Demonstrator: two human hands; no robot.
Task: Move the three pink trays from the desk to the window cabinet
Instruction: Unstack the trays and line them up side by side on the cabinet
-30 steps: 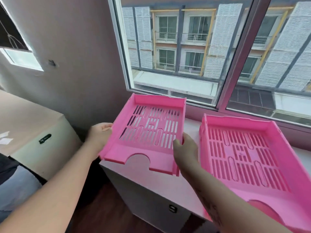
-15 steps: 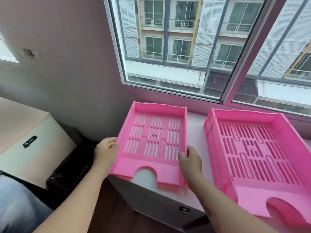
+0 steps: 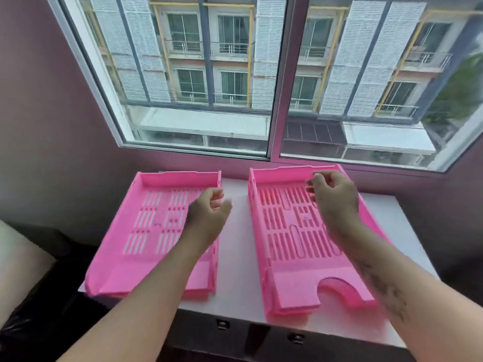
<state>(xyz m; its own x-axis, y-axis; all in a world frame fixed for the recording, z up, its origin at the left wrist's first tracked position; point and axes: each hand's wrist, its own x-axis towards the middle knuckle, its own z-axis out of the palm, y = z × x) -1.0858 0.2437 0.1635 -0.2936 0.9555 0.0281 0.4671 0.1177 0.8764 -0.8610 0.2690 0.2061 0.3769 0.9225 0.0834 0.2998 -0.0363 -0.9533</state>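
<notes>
Two trays sit flat on the cabinet point(image 3: 235, 288) under the window point(image 3: 274, 82): left tray point(image 3: 146, 231) by the left edge, right tray point(image 3: 292, 244) beside it with a gap between. Left hand point(image 3: 207, 214) and right hand point(image 3: 333, 198) hover above them, fingers loosely curled, holding nothing. Looks like one tray remains, out of view; next move is probably back to the desk. Free cabinet space looks tight, so stacking may be needed.

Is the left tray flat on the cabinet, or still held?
Flat and released: the left tray lies on the cabinet top; the left hand hovers above it, fingers loose.
</notes>
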